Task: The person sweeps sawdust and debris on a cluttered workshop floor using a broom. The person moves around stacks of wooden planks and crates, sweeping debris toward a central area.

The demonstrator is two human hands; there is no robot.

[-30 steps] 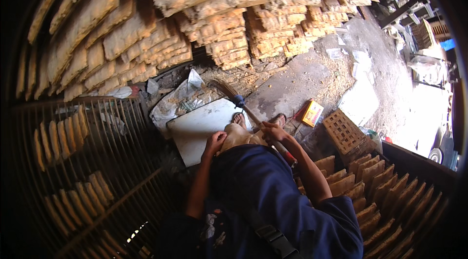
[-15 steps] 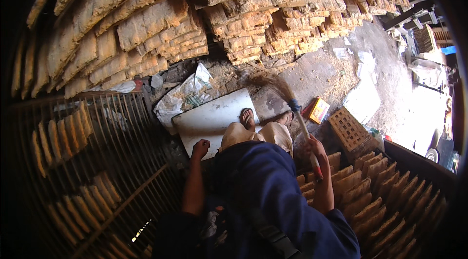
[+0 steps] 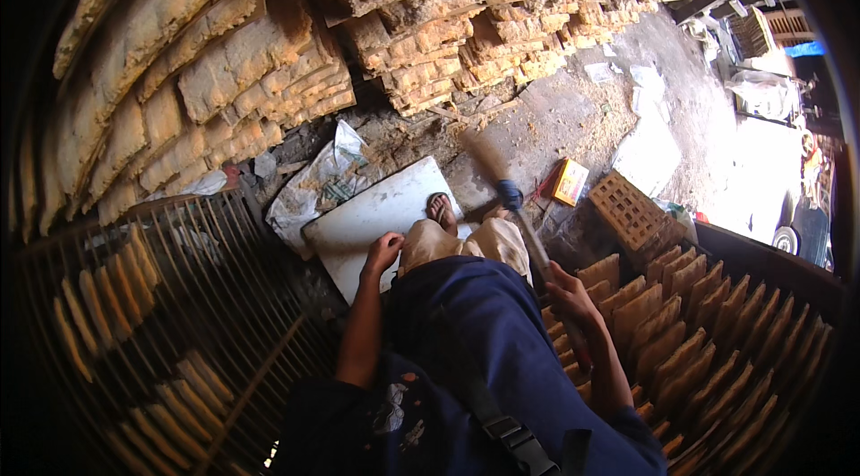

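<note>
A broom (image 3: 528,230) with a pale handle, a blue binding and short brown bristles slants across the right of my legs, its bristle end raised in front. Wrapped round its handle is my right hand (image 3: 571,291). The handle's lower end shows beside my right forearm. My left hand (image 3: 385,252) hangs by my left knee with its fingers curled in, and nothing shows in it. Below that hand lies a white board (image 3: 358,248) on the floor, with my sandalled left foot on it.
Stacked rough, tan slabs (image 3: 269,55) rise ahead and left. A slatted rack (image 3: 215,288) holding more slabs stands at left; rows of upright slabs (image 3: 690,333) fill the lower right. Near the broom are a yellow box (image 3: 570,181), a perforated crate (image 3: 630,207) and a crumpled sack (image 3: 309,194).
The broom's bristle end has swung a little, and my right hand still grips it. My left hand has come closer to my knee. The whole view has shifted slightly.
</note>
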